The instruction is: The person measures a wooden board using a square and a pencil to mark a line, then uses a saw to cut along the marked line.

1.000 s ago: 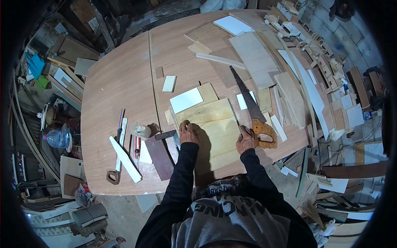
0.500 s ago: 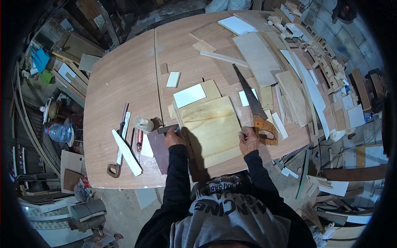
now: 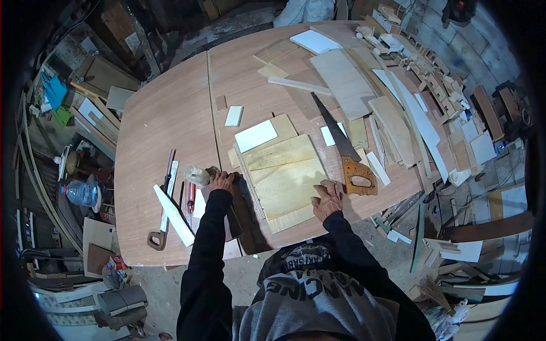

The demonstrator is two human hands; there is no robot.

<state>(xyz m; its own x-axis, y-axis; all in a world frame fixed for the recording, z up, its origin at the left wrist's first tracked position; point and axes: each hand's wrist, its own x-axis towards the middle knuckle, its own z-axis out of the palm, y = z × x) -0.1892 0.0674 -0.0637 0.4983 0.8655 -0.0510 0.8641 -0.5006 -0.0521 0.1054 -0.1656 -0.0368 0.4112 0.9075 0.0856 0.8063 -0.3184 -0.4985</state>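
My left hand is down on the table beside a glass jar, its fingers curled downward. What lies under those fingers is hidden. My right hand rests with fingers stretched out on the lower right edge of a pale plywood panel. A white-faced piece lies just beyond the panel. Right of my right hand is a handsaw with a wooden handle, its blade pointing away from me. A dark brown board lies between my left forearm and the panel.
Left on the table are a white strip, a second saw and a red-handled tool. Boards and offcuts, including a large plywood sheet, crowd the right side. A water bottle stands off the table's left.
My left hand has moved left toward the jar; the dark block it held no longer shows. My right hand has gone from curled beside the panel to spread on its edge.
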